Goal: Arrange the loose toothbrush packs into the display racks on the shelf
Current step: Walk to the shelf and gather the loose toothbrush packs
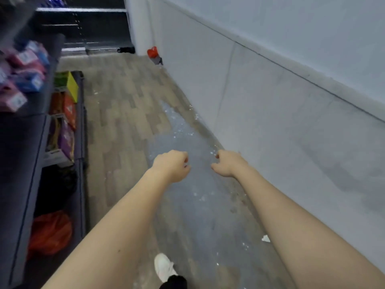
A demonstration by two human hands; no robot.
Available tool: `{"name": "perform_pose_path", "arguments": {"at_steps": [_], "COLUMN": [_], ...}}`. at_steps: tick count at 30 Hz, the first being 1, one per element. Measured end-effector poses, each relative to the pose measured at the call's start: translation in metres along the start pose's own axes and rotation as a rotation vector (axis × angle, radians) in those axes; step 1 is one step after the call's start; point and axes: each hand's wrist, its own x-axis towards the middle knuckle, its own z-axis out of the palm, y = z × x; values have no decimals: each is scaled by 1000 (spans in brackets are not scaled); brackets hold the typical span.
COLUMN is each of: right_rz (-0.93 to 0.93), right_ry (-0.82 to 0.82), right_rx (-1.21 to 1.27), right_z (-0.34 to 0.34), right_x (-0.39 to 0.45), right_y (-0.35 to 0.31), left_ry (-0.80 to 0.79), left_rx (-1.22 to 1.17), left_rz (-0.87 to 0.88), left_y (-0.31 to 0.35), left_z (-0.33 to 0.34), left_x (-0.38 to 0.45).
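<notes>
Both hands reach forward over the floor [129, 105] in the head view, neither carrying anything. Left hand [171, 165] has its fingers [184, 161] loosely curled under with nothing between them; right hand [228, 163] hangs the same way, fingers drooping and relaxed. This looks like walking between stops, arms out for balance, a white shoe [163, 266] stepping ahead. Pink and blue packs [23, 74], blurred but possibly the toothbrush packs, lie heaped on the dark shelf [31, 130] at far left, well apart from both hands. Lower shelves hold coloured boxes [66, 105] and an orange bag [50, 232]; no display rack is clearly visible
</notes>
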Motion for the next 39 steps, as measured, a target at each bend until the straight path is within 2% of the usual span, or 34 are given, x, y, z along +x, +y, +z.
{"name": "perform_pose_path", "arguments": {"at_steps": [6,15,22,28,33,39], "right_rz": [-192,-425,-580,-759,-962,-1248], "right_ry": [-11,60,19,46,72,22], "right_rx": [-65,-131,-181,-241,-256,-292], "right_z": [-14,-59,-84,-102,-118,-139], "right_x": [120,268,341,406,458,491], "right_y": [-91,-260,-361,-457,-556,-670], "left_ry": [28,111,102,151,270,403], "left_rx": [-4,-24,-73,-120,-140,-160], "left_rz": [-209,-409,-551,-731,-916,-1150], "left_y": [-98,-251,-342,-422,-499,-563], "left_z": [-28,-112,-147,-171,-204,-245], "left_x": [67,165,198,219,242,249]}}
